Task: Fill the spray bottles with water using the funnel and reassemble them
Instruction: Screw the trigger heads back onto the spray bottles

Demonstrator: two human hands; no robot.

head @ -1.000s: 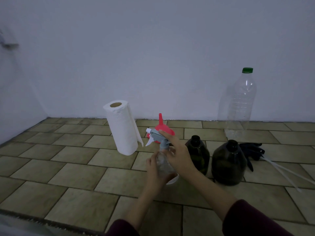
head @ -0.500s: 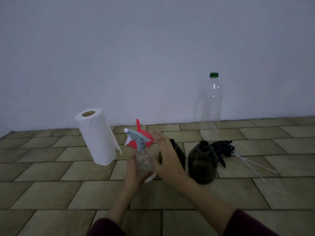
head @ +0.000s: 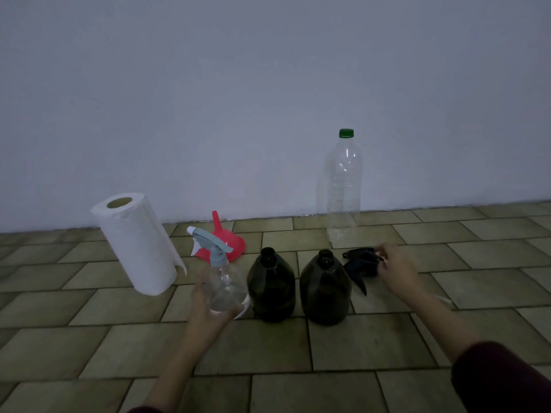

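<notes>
My left hand point(head: 208, 308) grips the lower body of a clear spray bottle point(head: 225, 286) that carries a light blue trigger head point(head: 210, 241). To its right stand two dark bottles, one point(head: 270, 286) beside the clear bottle and another point(head: 325, 289) further right, both with bare necks. My right hand point(head: 398, 271) reaches over the black trigger heads point(head: 359, 262) lying on the tiles, its fingertips touching them. A red funnel point(head: 228, 239) lies upside down behind the clear bottle. A tall clear plastic bottle point(head: 343, 189) with a green cap stands by the wall.
A white paper towel roll point(head: 135, 242) stands at the left. White dip tubes point(head: 444, 298) from the trigger heads run under my right forearm. The tiled surface point(head: 357, 353) ends at a pale wall behind everything.
My right hand left the clear bottle's trigger head and moved right to the black trigger heads. My left hand still holds the clear bottle. The view shifted right.
</notes>
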